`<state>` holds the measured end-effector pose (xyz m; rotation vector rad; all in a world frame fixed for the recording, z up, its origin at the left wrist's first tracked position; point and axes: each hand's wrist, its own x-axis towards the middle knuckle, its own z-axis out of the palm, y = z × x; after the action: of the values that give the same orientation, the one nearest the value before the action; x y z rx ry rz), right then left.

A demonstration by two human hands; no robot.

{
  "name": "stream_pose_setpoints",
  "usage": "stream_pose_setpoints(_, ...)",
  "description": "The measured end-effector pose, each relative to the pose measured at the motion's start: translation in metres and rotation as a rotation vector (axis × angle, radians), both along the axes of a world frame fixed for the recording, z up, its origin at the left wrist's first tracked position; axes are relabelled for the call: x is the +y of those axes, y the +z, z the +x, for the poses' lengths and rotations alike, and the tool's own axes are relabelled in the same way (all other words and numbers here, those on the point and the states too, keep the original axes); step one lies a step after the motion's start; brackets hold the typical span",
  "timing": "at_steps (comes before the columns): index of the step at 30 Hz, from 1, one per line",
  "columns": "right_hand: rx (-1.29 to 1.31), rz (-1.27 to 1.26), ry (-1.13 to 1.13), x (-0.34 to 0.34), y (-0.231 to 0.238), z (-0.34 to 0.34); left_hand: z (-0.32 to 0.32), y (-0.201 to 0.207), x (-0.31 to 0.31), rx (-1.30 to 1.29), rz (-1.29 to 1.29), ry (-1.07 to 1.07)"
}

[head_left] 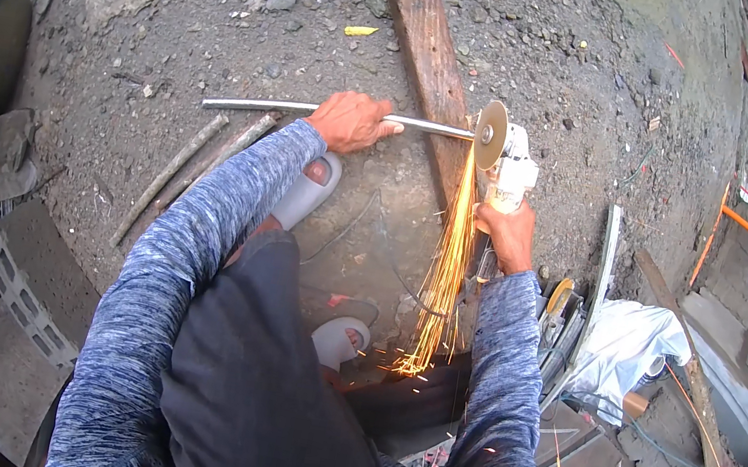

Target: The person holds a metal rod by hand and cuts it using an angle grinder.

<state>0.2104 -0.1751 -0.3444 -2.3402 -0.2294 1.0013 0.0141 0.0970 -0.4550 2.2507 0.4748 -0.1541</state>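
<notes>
A slim metal bar (436, 128) lies almost level across the view, its long axis running left to right; the left end juts out over bare ground, and the right end crosses the wooden plank (427, 35) and meets the cutting disc (490, 134) of an angle grinder (509, 179). The disc stands on edge, crosswise to the bar, and orange sparks (448, 266) pour from it toward the person's side.

The left hand (350, 121) is closed over the bar near its middle, back of the hand up, thumb pointing right along the metal; its forearm slants up from the lower left. The right hand (509, 233) is wrapped round the grinder's body below the disc, its forearm coming nearly straight up.

The plank slopes from top centre down to the right, under the bar's end. Two slender rods (171, 175) (wood or metal, I cannot tell) lie aslant beside the left sleeve. Pale sandals (309, 193) show between the arms, and a white sheet (637, 347) lies crumpled at right.
</notes>
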Motion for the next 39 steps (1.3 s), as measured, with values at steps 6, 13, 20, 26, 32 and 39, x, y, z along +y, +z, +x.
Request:
stream_pose_setpoints(6,-0.041,-0.01,0.067,-0.002,0.007,-0.003,0.002,0.0,0.004,0.009,-0.022,-0.023)
stream_pose_setpoints(13,-0.009,0.006,0.033,-0.007,0.001,0.0,0.004,0.003,0.009,0.061,-0.059,-0.058)
stream_pose_setpoints(20,-0.026,0.029,0.009,-0.009,-0.004,0.002,0.004,0.004,0.009,0.074,-0.038,-0.056)
stream_pose_setpoints(26,-0.046,-0.013,0.065,-0.011,0.005,-0.003,0.003,0.002,0.007,0.064,-0.035,-0.049)
stream_pose_setpoints(32,-0.006,-0.018,0.017,0.003,0.002,0.0,0.001,-0.001,0.0,0.011,0.046,-0.028)
stream_pose_setpoints(39,0.036,0.043,0.004,0.003,-0.001,0.002,-0.003,-0.008,-0.008,-0.077,0.09,0.034)
